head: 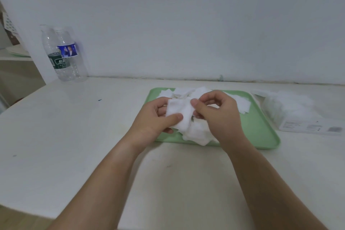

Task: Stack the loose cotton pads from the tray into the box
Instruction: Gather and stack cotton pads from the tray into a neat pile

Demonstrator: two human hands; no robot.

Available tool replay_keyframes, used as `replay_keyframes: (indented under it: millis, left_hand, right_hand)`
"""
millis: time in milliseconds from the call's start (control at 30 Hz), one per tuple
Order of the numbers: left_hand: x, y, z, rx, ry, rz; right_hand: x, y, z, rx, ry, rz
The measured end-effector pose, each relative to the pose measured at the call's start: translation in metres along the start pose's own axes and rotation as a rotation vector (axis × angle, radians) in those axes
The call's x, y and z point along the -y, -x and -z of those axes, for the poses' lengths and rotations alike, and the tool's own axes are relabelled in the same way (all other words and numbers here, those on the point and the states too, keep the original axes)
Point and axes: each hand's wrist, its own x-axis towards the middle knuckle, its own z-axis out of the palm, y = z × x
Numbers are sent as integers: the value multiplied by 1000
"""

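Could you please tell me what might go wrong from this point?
The left hand and right hand pinch the stack at its edges; pads may slip or fan out.
The box sits beyond the tray, so anything dropped on the way could land on the table.
Loose pads lie at the tray's near rim; a wrist could sweep them off.

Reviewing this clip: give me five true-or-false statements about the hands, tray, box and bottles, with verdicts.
1. The left hand and the right hand both pinch the held pads above the tray. True.
2. The tray is blue. False: it is green.
3. The box lies left of the tray. False: it lies to its right.
4. Two bottles stand at the far left of the table. True.
5. No pads lie on the tray. False: loose pads lie on it.
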Motion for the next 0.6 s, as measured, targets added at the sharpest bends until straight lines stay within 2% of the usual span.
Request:
replay_keyframes:
  millis: [67, 133, 267, 333, 500, 600]
  left_hand:
    - [0, 0, 2, -20, 50, 17]
    - [1, -2, 3, -51, 90, 28]
    - [2, -4, 4, -103, 125, 26]
    - [2, -3, 3, -112, 118, 28]
    - [-3, -6, -1, -145, 96, 2]
    - [-16, -14, -7, -110, 50, -21]
  right_hand:
    - [5, -1, 7, -87, -26, 11]
    - [10, -5, 19, -80, 59, 2]
    - [21, -13, 38, 246, 436, 21]
    - [19, -12, 40, 351, 647, 62]
    - [-1, -6, 44, 363, 818, 136]
    - [-9, -5, 47, 398, 855, 95]
